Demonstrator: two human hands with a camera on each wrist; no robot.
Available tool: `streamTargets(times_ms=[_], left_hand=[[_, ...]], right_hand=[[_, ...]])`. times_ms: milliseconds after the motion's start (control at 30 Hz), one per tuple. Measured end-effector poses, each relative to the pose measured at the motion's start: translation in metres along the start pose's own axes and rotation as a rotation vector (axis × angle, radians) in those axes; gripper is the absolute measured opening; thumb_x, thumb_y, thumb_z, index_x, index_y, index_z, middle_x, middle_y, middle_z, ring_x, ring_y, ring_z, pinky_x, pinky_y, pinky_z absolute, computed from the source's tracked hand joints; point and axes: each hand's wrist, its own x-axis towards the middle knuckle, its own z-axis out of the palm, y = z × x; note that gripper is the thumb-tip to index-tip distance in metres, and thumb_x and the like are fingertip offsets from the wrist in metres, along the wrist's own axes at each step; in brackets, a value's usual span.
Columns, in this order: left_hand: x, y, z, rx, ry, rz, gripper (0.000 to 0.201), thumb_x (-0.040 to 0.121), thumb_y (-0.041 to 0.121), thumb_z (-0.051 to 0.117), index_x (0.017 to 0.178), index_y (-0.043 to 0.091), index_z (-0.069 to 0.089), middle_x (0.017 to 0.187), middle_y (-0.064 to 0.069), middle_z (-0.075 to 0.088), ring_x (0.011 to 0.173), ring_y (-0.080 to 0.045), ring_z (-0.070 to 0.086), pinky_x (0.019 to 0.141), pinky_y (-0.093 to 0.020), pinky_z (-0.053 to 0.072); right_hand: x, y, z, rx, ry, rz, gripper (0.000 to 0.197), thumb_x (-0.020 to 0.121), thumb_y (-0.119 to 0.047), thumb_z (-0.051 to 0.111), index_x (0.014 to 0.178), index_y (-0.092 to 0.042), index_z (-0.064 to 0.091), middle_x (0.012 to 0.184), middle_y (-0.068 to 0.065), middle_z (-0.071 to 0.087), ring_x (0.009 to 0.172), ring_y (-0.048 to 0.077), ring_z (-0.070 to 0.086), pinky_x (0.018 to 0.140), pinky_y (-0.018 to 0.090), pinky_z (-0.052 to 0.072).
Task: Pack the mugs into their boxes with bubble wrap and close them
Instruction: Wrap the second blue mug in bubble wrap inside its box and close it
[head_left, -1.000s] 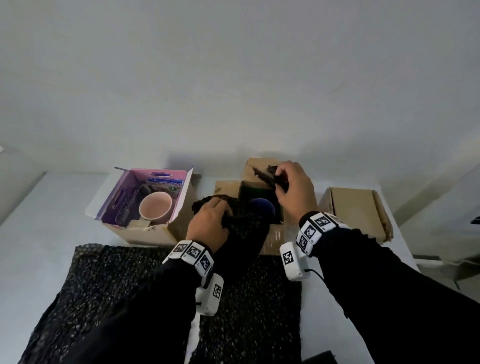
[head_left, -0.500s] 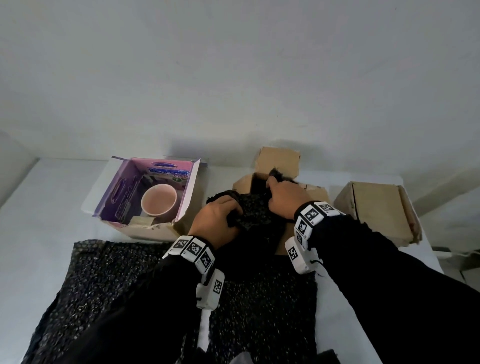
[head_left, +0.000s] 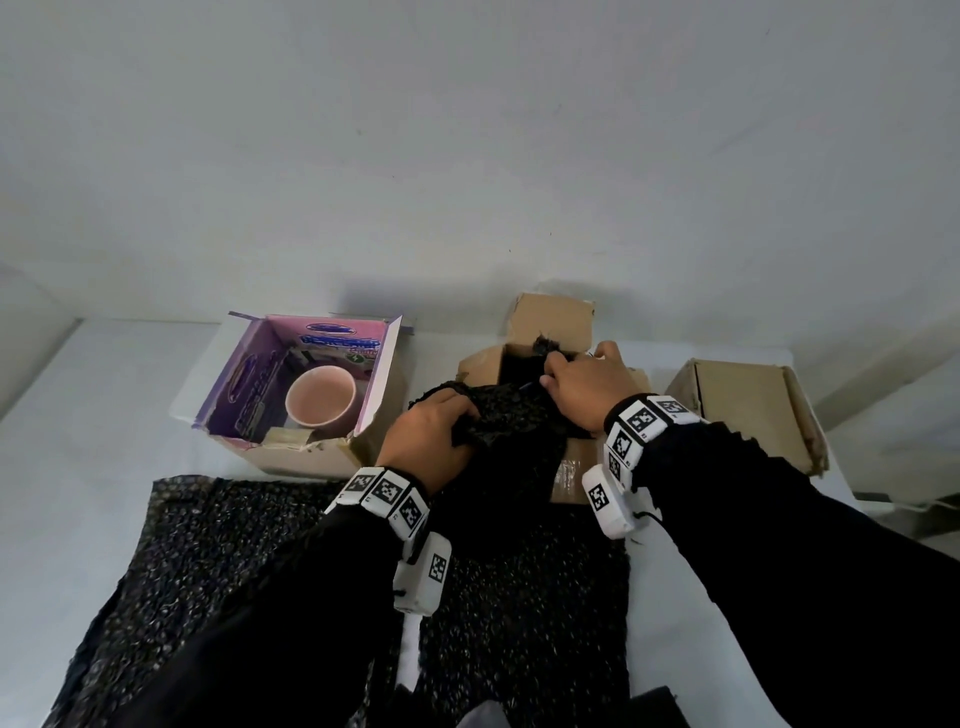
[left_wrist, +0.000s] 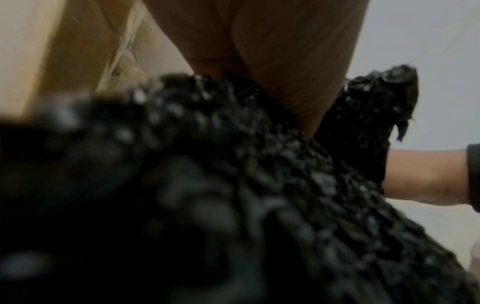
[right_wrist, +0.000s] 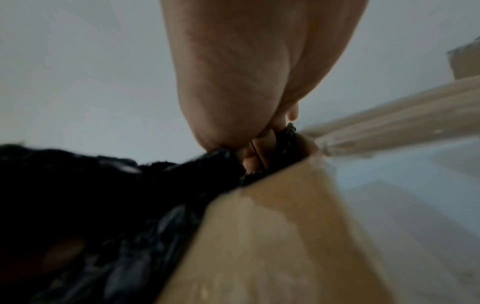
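Observation:
A black sheet of bubble wrap (head_left: 498, 431) is bunched over the mouth of the open brown box (head_left: 550, 325) at the middle back. My left hand (head_left: 431, 441) grips the near fold of it (left_wrist: 259, 164). My right hand (head_left: 587, 384) has its fingers curled into the wrap (right_wrist: 283, 148) at the box's far right edge (right_wrist: 285, 205). The mug in this box is hidden under the wrap. A pink mug (head_left: 320, 395) stands uncovered in the purple-lined box (head_left: 249, 374) at the left.
A brown box (head_left: 748, 410) with its flaps folded over sits at the right. A large black bubble wrap sheet (head_left: 218, 571) lies on the white table (head_left: 78, 415) in front, under my arms. The wall stands close behind the boxes.
My right hand came down from the box's raised back flap onto the wrap. The blue mug seen earlier is now covered. My left hand kept its grip.

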Motion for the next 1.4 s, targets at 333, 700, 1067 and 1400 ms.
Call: streamTargets(times_ms=[333,700,1067,1400], left_hand=[[-0.015,0.035,-0.008,-0.187,0.219,-0.137,0.026,0.087,0.03,0.065,0.099,0.007,0.061,0.093,-0.013,0.067,0.089,-0.031,0.062,0.076,-0.033,0.046],[-0.048,0.056,-0.008,-0.303,0.141,-0.06,0.043,0.078,0.053,0.071,0.1,0.015,0.072,0.105,-0.001,0.07,0.092,-0.017,0.067,0.082,-0.037,0.056],[-0.059,0.065,-0.005,-0.697,0.211,0.0,0.064,0.084,0.012,0.071,0.135,0.022,0.034,0.112,0.01,0.062,0.101,-0.003,0.064,0.087,-0.017,0.049],[-0.052,0.058,-0.014,0.14,-0.055,0.127,0.077,0.055,0.082,0.065,0.105,0.024,0.058,0.095,0.009,0.049,0.085,-0.011,0.053,0.074,-0.028,0.047]], right_hand=[[-0.061,-0.03,-0.005,1.058,0.214,0.008,0.069,0.064,-0.035,0.088,0.108,-0.023,0.035,0.112,0.0,0.045,0.102,0.011,0.049,0.089,0.021,0.044],[-0.105,-0.015,-0.041,1.197,0.207,0.114,0.037,0.086,0.008,0.047,0.09,-0.015,0.076,0.094,-0.015,0.067,0.088,-0.012,0.058,0.088,0.018,0.041],[-0.141,-0.013,-0.03,0.863,0.142,0.032,0.064,0.063,-0.04,0.088,0.096,-0.018,0.038,0.086,-0.004,0.049,0.074,0.011,0.047,0.06,0.021,0.034],[-0.135,0.004,-0.038,0.641,0.097,-0.038,0.005,0.094,-0.016,0.057,0.098,-0.018,0.054,0.093,-0.009,0.044,0.084,0.012,0.048,0.072,0.024,0.036]])
